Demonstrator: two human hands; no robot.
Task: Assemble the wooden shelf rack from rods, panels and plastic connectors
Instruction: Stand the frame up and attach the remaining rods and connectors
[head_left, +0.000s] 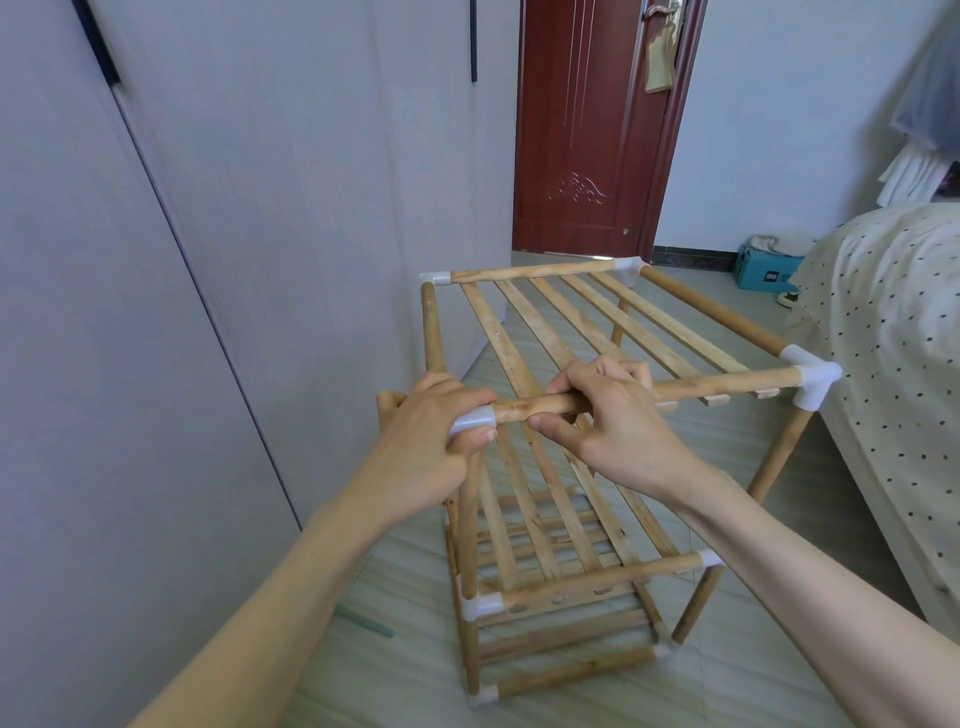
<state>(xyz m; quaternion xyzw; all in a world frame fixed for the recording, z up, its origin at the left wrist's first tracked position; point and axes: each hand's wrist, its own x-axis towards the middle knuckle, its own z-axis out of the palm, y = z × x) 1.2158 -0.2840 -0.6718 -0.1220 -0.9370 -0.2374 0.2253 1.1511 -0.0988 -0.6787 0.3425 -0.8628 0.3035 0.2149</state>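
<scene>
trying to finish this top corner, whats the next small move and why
Probably press the white corner connector further onto the front rod. The left hand grips the connector and the right hand holds the rod beside it; the left side rod ends near that corner, seemingly not yet seated.

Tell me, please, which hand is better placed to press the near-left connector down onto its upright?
Probably the left hand: it already grips that white connector, right above the upright. The right hand holds the front rod further along.
</scene>
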